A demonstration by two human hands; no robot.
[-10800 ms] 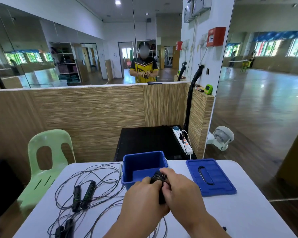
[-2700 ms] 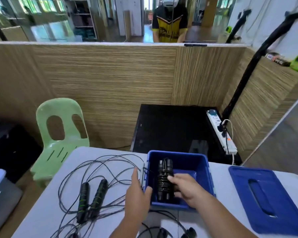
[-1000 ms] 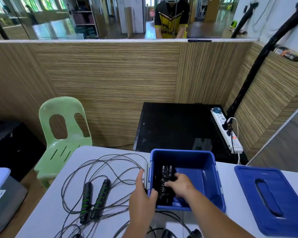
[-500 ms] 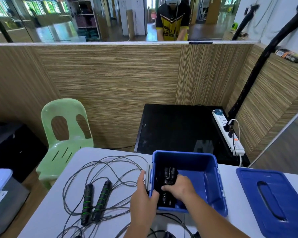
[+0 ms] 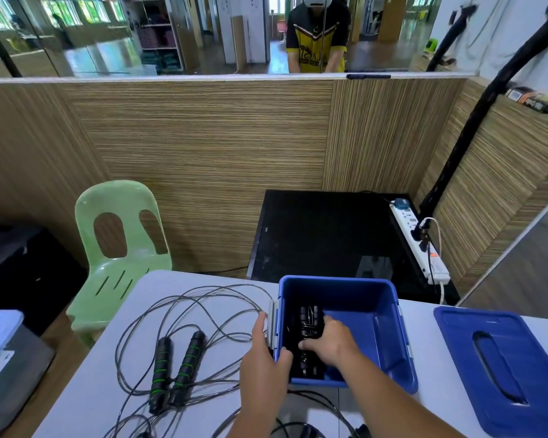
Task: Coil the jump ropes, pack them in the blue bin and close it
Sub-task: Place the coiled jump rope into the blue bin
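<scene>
**A:** Head view, nearest first. What lies between the wrists?

**B:** Slack black cord (image 5: 317,396) on the white table (image 5: 92,393), seemingly a rope yet to be coiled.

**A:** And the hands?

**B:** The left hand (image 5: 263,358) grips the blue bin (image 5: 389,336) by its left wall, thumb over the rim and fingers outside, probably to steady it. The right hand (image 5: 328,343) is down inside, fingers curled over the coiled jump rope (image 5: 309,320). I'd say it is seating the rope against that wall, leaving room on its right.

**A:** Left of the left hand?

**B:** The uncoiled jump rope (image 5: 178,368) with green-striped handles, its cord sprawled.

**A:** The lid?

**B:** The blue lid (image 5: 503,368) lies flat, well right of the right hand and off the bin, so packing can go on. A green chair (image 5: 121,248) stands beyond.
</scene>
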